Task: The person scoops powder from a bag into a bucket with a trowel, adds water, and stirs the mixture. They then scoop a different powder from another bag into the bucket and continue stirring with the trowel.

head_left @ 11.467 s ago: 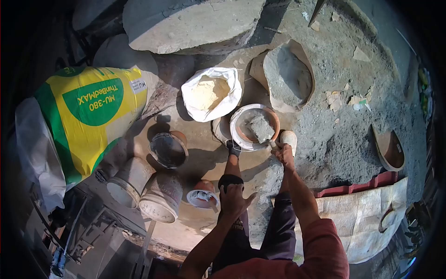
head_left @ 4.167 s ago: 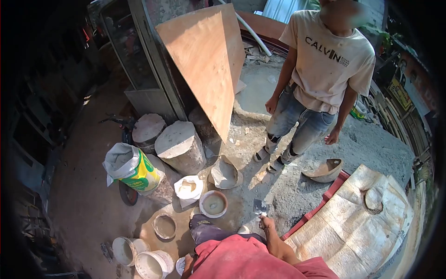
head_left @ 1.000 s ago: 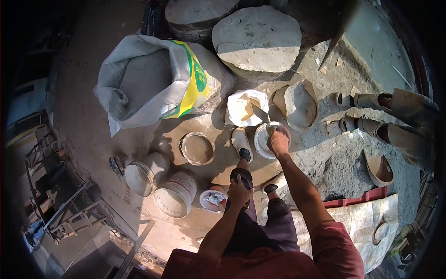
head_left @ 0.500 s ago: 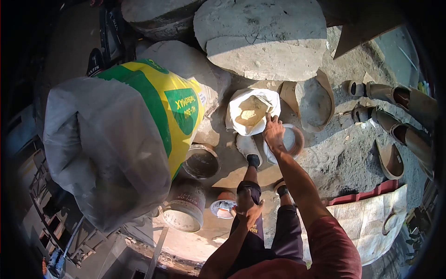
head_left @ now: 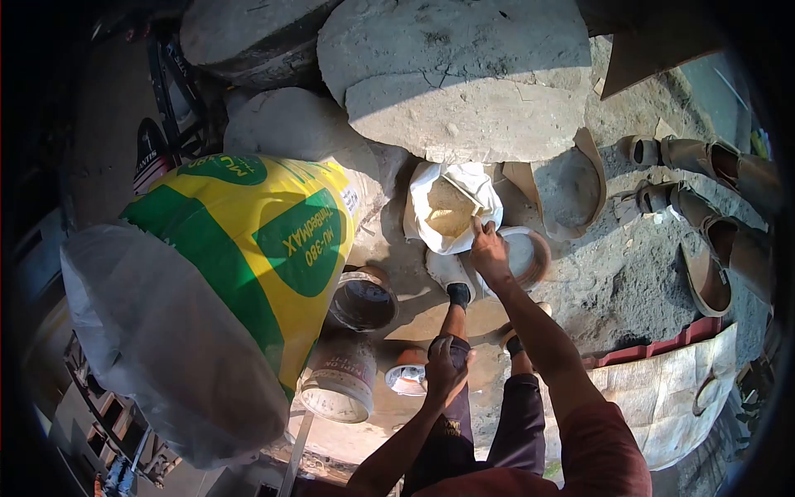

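My right hand (head_left: 490, 250) is closed at the near right rim of a white sack (head_left: 482, 195), pinching the end of a thin pale stick-like tool (head_left: 464, 193). The tool slants over the tan powder (head_left: 447, 212) in the sack; its full shape is hard to make out. My left hand (head_left: 447, 373) rests on my left knee, its fingers apart and holding nothing. Beside my right hand stands a round basin (head_left: 537, 261) with grey-white contents. One of my feet (head_left: 449, 267) is just below the sack.
A large green and yellow sack (head_left: 302, 240) stands at left under clear plastic. Grey buckets (head_left: 364, 302) and a pale tub (head_left: 339, 389) sit near it. Large stone-like slabs (head_left: 464, 108) lie beyond the white sack. Curved mould pieces (head_left: 704, 282) and a pale sheet (head_left: 662, 406) lie at right.
The pale stick-like tool now shows across the sack's mouth. My right hand stays at the rim. My left hand has settled on my knee, and the view has shifted slightly.
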Demonstrator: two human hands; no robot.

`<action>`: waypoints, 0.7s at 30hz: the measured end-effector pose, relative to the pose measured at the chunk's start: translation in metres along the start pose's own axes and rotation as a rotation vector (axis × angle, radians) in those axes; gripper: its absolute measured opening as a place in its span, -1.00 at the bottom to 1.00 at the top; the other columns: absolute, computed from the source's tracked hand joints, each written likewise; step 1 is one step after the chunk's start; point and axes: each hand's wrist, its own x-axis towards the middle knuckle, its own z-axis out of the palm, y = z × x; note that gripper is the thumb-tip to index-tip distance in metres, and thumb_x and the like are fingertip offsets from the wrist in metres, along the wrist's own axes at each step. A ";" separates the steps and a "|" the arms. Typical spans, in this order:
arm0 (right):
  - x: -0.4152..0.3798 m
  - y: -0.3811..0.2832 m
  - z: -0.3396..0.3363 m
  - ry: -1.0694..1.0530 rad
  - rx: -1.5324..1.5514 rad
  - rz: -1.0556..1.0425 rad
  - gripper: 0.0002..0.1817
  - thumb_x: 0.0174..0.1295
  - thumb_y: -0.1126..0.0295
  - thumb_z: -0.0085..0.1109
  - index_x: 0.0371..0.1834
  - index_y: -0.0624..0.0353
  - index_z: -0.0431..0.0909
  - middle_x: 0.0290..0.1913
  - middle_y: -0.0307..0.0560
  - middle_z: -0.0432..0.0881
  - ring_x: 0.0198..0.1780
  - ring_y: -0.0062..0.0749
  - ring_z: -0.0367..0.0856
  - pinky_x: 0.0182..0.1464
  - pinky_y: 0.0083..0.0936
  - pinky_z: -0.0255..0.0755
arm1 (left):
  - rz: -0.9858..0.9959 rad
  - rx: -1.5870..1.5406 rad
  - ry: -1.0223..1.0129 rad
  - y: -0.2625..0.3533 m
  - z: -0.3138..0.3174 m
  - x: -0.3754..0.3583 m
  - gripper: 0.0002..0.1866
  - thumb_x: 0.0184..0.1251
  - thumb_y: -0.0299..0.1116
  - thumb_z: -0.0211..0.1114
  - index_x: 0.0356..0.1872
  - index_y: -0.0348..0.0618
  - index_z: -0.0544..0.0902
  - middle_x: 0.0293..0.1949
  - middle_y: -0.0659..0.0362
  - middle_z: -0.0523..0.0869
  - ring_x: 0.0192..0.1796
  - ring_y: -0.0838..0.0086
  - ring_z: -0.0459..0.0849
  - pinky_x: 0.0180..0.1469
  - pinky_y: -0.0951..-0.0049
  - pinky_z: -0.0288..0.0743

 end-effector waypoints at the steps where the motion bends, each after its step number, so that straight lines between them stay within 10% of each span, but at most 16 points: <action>1: -0.003 -0.009 -0.005 0.002 0.001 0.003 -0.43 0.10 0.52 0.01 0.27 0.16 0.27 -0.05 0.24 0.46 -0.21 0.15 0.63 -0.19 -0.10 0.55 | 0.138 -0.234 0.151 -0.001 -0.001 0.026 -0.49 0.28 -0.09 0.25 0.12 -0.25 0.48 0.09 -0.16 0.52 0.15 -0.03 0.50 0.15 0.07 0.39; 7: -0.011 -0.030 0.002 -0.195 0.133 0.167 -0.39 0.06 0.44 0.09 0.28 0.16 0.27 -0.02 0.32 0.45 -0.18 0.22 0.62 -0.17 -0.03 0.53 | 0.471 -0.299 0.602 0.086 -0.067 0.255 -0.80 0.33 -0.33 0.20 -0.18 -0.27 0.55 -0.07 -0.11 0.56 0.02 0.00 0.52 0.08 0.09 0.34; 14: -0.021 -0.024 0.024 -0.096 0.216 0.390 -0.37 0.07 0.41 0.08 0.31 -0.01 0.26 -0.03 0.27 0.47 -0.14 0.24 0.62 -0.17 0.00 0.50 | 0.270 0.390 -0.335 0.104 -0.053 0.391 -0.56 0.40 -0.18 0.02 0.21 -0.16 0.45 0.33 -0.08 0.36 0.37 0.03 0.31 0.33 0.09 0.21; 17: -0.033 -0.034 0.017 -0.071 0.239 0.461 -0.32 0.06 0.43 0.08 0.35 -0.02 0.23 -0.06 0.23 0.46 -0.15 0.23 0.61 -0.17 -0.02 0.49 | 0.551 0.613 -0.040 0.097 -0.045 0.402 -0.50 0.39 -0.17 -0.02 0.32 -0.08 0.36 0.39 -0.02 0.29 0.44 0.07 0.20 0.42 0.06 0.08; 21: -0.050 -0.030 0.031 0.055 0.291 0.459 -0.35 0.04 0.45 0.08 0.32 0.03 0.27 -0.08 0.20 0.44 -0.16 0.20 0.60 -0.18 -0.03 0.48 | 0.433 0.588 -0.209 0.114 -0.070 0.386 -0.44 0.38 -0.19 -0.06 0.39 -0.10 0.26 0.44 -0.03 0.19 0.48 0.04 0.10 0.48 0.09 -0.03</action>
